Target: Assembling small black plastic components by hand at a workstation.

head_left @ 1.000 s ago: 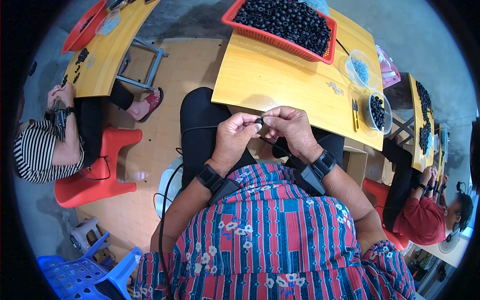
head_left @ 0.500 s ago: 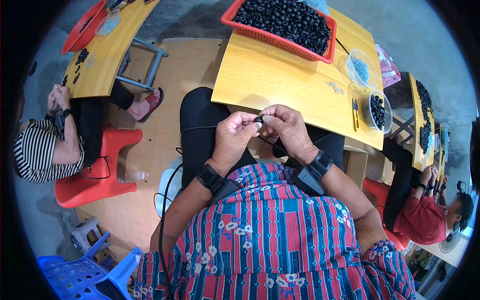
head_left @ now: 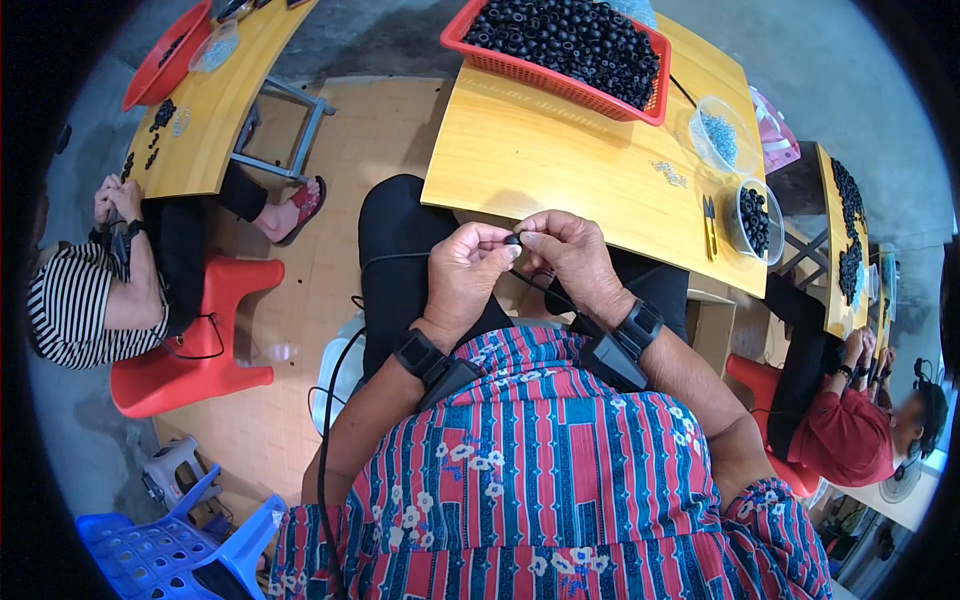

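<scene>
Between my two hands, just off the near edge of the yellow table (head_left: 540, 150), is a small round black part (head_left: 513, 239). My left hand (head_left: 465, 270) pinches it between thumb and forefinger. From the other side, my right hand (head_left: 570, 255) closes thumb and fingertips against the same part. Whether a smaller piece sits in the right fingertips is hidden. Closest on the table are a little pile of small clear pieces (head_left: 669, 174) and yellow-handled snips (head_left: 711, 228). A clear tub of black parts (head_left: 755, 222) stands at the right edge.
A red basket (head_left: 560, 85) heaped with black rings stands at the table's far side. Beside it is a clear tub of bluish pieces (head_left: 718, 135). Co-workers sit at tables left and right. A red stool (head_left: 200, 340) and a blue plastic chair (head_left: 180, 550) stand left.
My hands stay almost in place, pinched together at the black part, which has shifted very slightly left. Nothing has been let go.
</scene>
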Demonstrator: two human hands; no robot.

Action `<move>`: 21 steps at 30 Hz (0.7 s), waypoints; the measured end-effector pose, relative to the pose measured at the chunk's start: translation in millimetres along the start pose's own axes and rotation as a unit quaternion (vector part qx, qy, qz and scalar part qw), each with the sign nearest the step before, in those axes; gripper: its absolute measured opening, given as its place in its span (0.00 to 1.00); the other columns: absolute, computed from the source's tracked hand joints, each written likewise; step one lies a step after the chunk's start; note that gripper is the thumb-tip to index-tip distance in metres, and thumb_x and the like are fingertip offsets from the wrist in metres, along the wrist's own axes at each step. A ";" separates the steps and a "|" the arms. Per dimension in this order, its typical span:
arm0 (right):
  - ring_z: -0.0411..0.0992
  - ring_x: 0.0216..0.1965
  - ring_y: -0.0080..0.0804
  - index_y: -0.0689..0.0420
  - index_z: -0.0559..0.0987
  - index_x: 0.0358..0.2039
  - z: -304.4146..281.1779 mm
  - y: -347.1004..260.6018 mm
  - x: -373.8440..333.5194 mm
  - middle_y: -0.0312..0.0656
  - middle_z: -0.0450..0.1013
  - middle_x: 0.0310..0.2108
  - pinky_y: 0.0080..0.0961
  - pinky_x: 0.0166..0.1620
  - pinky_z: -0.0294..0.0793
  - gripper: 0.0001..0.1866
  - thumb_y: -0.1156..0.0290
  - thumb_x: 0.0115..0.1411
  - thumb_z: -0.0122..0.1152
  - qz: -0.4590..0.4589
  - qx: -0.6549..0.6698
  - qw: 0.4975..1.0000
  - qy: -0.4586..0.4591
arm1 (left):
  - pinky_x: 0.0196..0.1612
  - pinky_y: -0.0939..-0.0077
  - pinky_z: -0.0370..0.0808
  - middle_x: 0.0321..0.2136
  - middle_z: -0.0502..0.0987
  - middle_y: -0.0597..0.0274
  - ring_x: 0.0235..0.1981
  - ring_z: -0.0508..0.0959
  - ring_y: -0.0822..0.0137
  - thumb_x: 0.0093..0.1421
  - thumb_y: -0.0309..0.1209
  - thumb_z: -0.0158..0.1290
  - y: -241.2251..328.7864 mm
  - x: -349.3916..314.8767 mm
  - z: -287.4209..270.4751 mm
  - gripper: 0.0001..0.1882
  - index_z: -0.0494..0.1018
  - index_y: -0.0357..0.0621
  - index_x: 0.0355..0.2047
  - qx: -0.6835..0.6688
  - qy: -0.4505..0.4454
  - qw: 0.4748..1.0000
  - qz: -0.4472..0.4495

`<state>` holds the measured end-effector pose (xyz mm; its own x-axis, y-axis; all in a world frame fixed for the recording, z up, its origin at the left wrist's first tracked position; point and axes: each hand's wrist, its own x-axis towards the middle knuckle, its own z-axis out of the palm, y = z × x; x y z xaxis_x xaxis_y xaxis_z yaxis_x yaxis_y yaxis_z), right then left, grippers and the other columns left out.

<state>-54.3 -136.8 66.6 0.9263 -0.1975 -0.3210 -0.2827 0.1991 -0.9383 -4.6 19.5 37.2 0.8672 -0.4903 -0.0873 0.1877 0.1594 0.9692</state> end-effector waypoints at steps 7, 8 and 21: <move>0.70 0.26 0.18 0.66 0.77 0.38 0.7 -2.5 -2.8 0.37 0.75 0.28 0.14 0.33 0.73 0.06 0.78 0.61 0.56 0.018 0.066 0.998 -0.015 | 0.32 0.83 0.75 0.28 0.78 0.64 0.27 0.76 0.77 0.61 0.24 0.53 -1.6 -1.3 -1.0 0.07 0.74 0.34 0.40 -0.047 -0.021 0.999 -0.003; 0.70 0.27 0.18 0.66 0.77 0.38 0.3 -2.1 -2.7 0.37 0.75 0.28 0.14 0.33 0.73 0.06 0.78 0.61 0.56 0.016 0.069 0.997 -0.016 | 0.32 0.83 0.74 0.28 0.78 0.64 0.27 0.76 0.77 0.61 0.24 0.53 -0.7 -1.4 -0.9 0.07 0.74 0.34 0.40 -0.047 -0.021 0.999 -0.005; 0.72 0.26 0.18 0.67 0.79 0.38 -3.8 2.8 -1.4 0.39 0.77 0.29 0.14 0.33 0.74 0.07 0.80 0.59 0.58 0.007 0.073 0.997 -0.010 | 0.35 0.83 0.75 0.30 0.78 0.62 0.29 0.77 0.77 0.61 0.23 0.53 3.0 -1.7 -2.0 0.08 0.73 0.34 0.40 -0.059 -0.029 0.997 -0.030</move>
<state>-57.3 -139.6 63.9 0.9275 -0.1752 -0.3301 -0.2579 0.3393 -0.9046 -4.6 22.5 39.7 0.8258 -0.5495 -0.1272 0.2939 0.2268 0.9285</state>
